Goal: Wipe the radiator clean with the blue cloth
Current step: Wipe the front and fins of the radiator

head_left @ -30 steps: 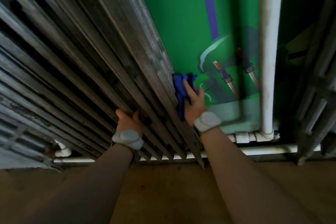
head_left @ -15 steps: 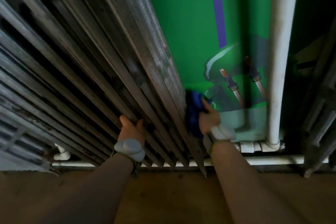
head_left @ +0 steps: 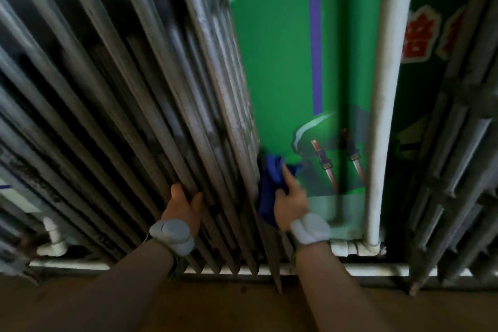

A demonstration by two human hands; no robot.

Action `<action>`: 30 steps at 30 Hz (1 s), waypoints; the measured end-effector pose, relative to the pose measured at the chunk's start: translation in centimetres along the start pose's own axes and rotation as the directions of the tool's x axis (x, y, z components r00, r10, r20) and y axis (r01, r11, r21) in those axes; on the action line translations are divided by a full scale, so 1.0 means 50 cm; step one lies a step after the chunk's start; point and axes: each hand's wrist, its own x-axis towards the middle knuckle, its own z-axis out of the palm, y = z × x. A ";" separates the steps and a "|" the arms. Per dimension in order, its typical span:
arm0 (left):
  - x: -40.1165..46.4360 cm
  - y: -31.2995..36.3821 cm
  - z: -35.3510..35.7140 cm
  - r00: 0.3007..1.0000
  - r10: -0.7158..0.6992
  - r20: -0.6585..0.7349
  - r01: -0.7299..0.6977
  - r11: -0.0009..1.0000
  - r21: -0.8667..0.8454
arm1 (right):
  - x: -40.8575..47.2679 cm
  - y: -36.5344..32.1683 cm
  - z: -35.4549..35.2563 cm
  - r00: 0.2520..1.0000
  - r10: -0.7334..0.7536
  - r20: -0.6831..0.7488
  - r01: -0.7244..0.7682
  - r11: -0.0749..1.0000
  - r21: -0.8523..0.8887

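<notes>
A grey ribbed cast-iron radiator (head_left: 151,116) fills the left and centre of the head view, its fins running down to a white pipe near the floor. My right hand (head_left: 289,197) presses the bunched blue cloth (head_left: 269,186) against the radiator's right end face, low down, with the index finger stretched up over the cloth. My left hand (head_left: 183,205) rests on the lower front fins, fingers laid against the ribs, holding nothing. Part of the cloth is hidden behind the end fin.
A white vertical pipe (head_left: 382,105) runs down the green painted wall (head_left: 275,62) just right of my right hand and joins a horizontal white pipe (head_left: 377,268) at floor level. A second radiator (head_left: 458,170) stands at the far right. Brown floor (head_left: 242,310) lies below.
The view has tilted upward, showing more of the radiator's top. My right hand with the cloth has slid slightly up along the end face; the left hand stays on the fins.
</notes>
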 end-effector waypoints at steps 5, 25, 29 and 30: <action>0.011 0.019 -0.109 0.971 0.141 -0.192 -0.166 0.978 -0.123 | -0.023 -0.291 -0.048 0.809 -0.581 -0.094 0.581 0.814 -0.031; 0.107 0.111 -0.239 0.946 0.084 -0.312 -0.183 0.935 -0.304 | 0.053 -0.443 -0.060 -0.143 -0.891 0.430 0.694 -0.400 -0.598; 0.112 0.098 -0.243 0.916 0.183 -0.357 -0.299 0.906 -0.301 | 0.035 -0.421 -0.077 -0.201 -0.825 0.529 0.709 -0.495 -0.502; 0.116 0.090 -0.244 0.920 0.192 -0.341 -0.298 0.908 -0.294 | 0.039 -0.426 -0.079 -0.176 -0.815 0.552 0.728 -0.485 -0.485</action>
